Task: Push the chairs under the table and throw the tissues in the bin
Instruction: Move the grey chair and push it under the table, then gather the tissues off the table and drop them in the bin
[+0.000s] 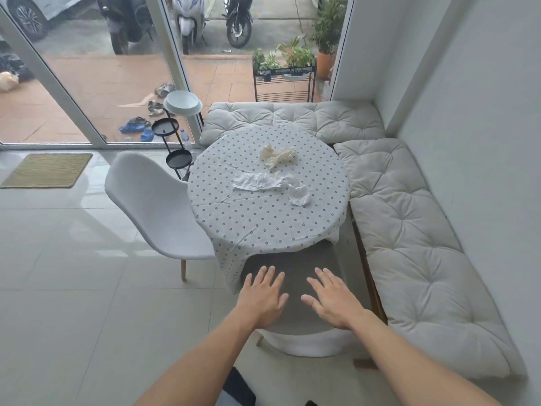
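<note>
Pale glossy floor tiles point(73, 259), white walls point(483, 83), cushioned corner bench point(409, 230), glass doors point(102, 68) — daylight, woven doormat point(48, 169).

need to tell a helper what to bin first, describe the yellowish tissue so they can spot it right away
Start at the round table with the dotted cloth beside the cushioned bench. Three crumpled tissues lie near its middle. The yellowish tissue is the one farthest from the hands, cream-coloured and bunched up, while the two nearer ones are white and flatter.

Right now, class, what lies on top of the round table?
On the dotted tablecloth lie crumpled tissues, white ones and a cream clump. The cloth hides the tabletop itself.
</note>
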Motion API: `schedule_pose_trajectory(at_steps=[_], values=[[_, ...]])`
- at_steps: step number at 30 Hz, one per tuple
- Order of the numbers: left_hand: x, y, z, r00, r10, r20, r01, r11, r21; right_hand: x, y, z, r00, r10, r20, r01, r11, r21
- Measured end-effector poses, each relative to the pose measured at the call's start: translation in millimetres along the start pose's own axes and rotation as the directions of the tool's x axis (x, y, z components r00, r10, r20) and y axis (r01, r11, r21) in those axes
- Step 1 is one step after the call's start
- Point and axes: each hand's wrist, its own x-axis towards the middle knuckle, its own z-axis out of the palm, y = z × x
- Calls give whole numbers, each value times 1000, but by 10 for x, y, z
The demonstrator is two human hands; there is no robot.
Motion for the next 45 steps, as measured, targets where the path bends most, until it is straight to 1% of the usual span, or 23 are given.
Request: schedule_pose_trajectory(at_steps=[3,6,9,13,16,20,23,26,31,33,35,40,43,45], values=[[171,-353,-252,1000,30,2,-30,1000,7,280,-188,-167,998,66,-14,-66,998,9],[305,-771,-587,997,81,-14,-80,996,49,528,-404,-344,990,131,-52,-130,991,24],[443,-1220,-1006,992,118,-43,-114,990,80,773,-614,-529,983,162,-88,-161,987,20],[615,-1798,-1476,990,128,-63,-119,984,132,1102,-896,-762,972,207,-107,-203,978,44],[784,-2089,-1758,990,124,-69,-111,980,168,1339,-1013,-983,965,230,-127,-226,973,52],[1071,-2311,-2033,991,122,-63,-108,975,194,1664,-1067,-1256,955,241,-176,-238,971,39],[1357,-2389,-2134,992,126,-29,-118,972,205,1942,-1013,-1415,945,266,-188,-259,964,63],[1752,-2426,-2158,990,143,18,-144,968,208,2260,-867,-1500,935,292,-199,-281,956,84],[2584,-2408,-2101,975,203,87,-218,944,248,2841,-494,-1502,933,302,-196,-294,953,70],[2907,-2368,-2064,964,240,116,-264,920,290,3049,-331,-1485,939,298,-172,-295,955,39],[3261,-2319,-2043,944,303,134,-331,878,346,3261,-165,-1476,948,282,-145,-290,956,-36],[3990,-2124,-2043,867,450,215,-496,729,472,3693,154,-1493,976,194,-97,-210,956,-206],[4246,-2074,-1976,805,511,302,-588,615,525,3885,268,-1449,989,148,-26,-150,962,-228],[4339,-2101,-1914,766,538,351,-637,564,525,3955,314,-1423,991,130,11,-125,970,-207]])
